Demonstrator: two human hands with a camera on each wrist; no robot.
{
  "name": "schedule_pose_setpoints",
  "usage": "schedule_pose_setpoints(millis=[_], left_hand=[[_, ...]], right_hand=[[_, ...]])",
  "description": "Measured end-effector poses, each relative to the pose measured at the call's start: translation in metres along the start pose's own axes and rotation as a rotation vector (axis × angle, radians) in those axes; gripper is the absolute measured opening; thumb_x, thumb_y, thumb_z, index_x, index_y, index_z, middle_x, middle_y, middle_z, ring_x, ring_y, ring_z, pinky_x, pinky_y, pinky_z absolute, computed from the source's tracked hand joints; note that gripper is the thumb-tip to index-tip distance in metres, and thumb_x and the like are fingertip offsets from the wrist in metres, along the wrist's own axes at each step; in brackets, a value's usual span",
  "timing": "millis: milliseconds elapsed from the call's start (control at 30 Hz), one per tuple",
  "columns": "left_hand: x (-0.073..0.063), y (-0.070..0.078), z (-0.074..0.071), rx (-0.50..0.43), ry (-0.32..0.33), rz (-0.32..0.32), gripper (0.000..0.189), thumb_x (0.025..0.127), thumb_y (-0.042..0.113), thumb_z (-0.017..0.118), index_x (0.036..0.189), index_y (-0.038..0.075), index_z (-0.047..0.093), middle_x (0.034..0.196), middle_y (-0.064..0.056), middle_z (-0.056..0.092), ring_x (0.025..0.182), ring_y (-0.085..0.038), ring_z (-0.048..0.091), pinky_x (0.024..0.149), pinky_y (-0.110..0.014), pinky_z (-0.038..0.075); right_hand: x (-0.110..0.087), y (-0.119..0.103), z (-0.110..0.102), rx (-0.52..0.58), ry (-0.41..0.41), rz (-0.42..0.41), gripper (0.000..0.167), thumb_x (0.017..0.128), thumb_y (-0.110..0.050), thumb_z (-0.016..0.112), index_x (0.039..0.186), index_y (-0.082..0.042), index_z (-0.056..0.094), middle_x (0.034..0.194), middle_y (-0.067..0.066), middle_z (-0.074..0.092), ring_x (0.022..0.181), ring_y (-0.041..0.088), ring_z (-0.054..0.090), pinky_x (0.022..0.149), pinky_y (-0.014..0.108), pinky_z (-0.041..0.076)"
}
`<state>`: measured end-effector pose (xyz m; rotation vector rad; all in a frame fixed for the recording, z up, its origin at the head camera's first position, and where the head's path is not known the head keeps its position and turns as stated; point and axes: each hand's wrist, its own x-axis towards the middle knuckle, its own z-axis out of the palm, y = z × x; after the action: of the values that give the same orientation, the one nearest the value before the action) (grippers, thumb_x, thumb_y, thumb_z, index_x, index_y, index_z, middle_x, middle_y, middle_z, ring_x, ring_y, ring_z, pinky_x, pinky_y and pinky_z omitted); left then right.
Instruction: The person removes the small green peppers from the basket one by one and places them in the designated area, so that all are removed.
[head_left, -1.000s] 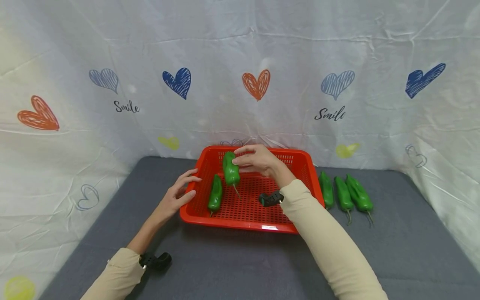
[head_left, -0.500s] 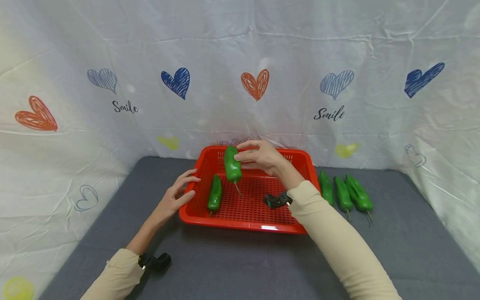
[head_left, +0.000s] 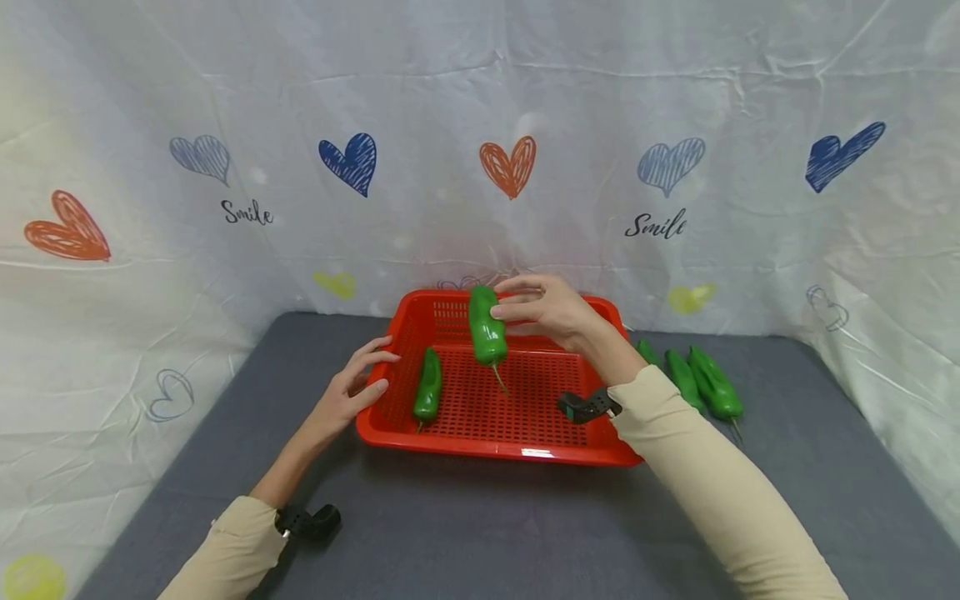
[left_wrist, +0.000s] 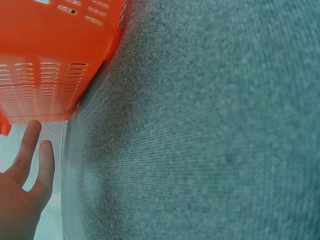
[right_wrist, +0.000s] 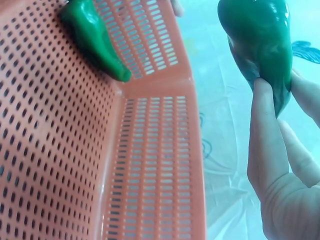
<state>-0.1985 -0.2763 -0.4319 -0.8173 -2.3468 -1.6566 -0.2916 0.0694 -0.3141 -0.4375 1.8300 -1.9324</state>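
Between thumb and fingers, my right hand (head_left: pixel 551 310) pinches a green pepper (head_left: pixel 487 327) above the red basket (head_left: pixel 495 451), its thin stem hanging down. The right wrist view shows the fingertips on the tapered end of this pepper (right_wrist: pixel 261 42). A second green pepper (head_left: pixel 427 387) lies inside the basket, along its left side. My left hand (head_left: pixel 349 388) rests at the basket's left rim with fingers spread and nearly straight. In the left wrist view, two fingers of the left hand (left_wrist: pixel 22 192) extend beside the slotted basket wall (left_wrist: pixel 45 92).
To the basket's right, several green peppers (head_left: pixel 714 383) lie on the grey tablecloth (head_left: pixel 480 533), partly behind the right sleeve (head_left: pixel 720 483). A white curtain (head_left: pixel 427 92) printed with hearts stands right behind the basket.
My right hand has lifted the pinched pepper a little and carried it to the right over the basket. The left hand has stayed at the left rim.
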Motion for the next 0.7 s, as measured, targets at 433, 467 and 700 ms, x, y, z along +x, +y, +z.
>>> schedule_pose_setpoints(millis=[433,467,700], left_hand=[[0.0,0.0,0.0,0.011,0.0,-0.019,0.038,0.101,-0.002,0.053,0.139,-0.001,0.053,0.162,-0.012,0.027,0.128,-0.028,0.046,0.094,-0.028,0.047],[0.0,0.0,0.0,0.011,-0.002,-0.019,0.038,0.101,-0.002,0.054,0.139,-0.002,0.053,0.162,-0.012,0.027,0.127,-0.028,0.047,0.093,-0.029,0.047],[0.0,0.001,0.0,0.015,-0.006,-0.018,0.038,0.101,-0.002,0.054,0.139,-0.002,0.053,0.162,-0.012,0.027,0.128,-0.024,0.046,0.094,-0.028,0.047]], right_hand=[[-0.027,0.003,-0.029,-0.03,0.041,-0.042,0.047,0.091,0.006,0.072,0.134,0.009,0.056,0.113,0.021,0.069,0.094,0.028,0.071,0.087,0.05,0.054],[-0.029,0.003,-0.032,-0.031,0.044,-0.043,0.046,0.091,0.006,0.072,0.134,0.009,0.056,0.112,0.021,0.069,0.094,0.028,0.071,0.087,0.05,0.054],[-0.047,0.002,-0.047,-0.042,0.074,-0.032,0.046,0.092,0.005,0.072,0.135,0.007,0.056,0.114,0.02,0.068,0.096,0.028,0.07,0.086,0.047,0.055]])
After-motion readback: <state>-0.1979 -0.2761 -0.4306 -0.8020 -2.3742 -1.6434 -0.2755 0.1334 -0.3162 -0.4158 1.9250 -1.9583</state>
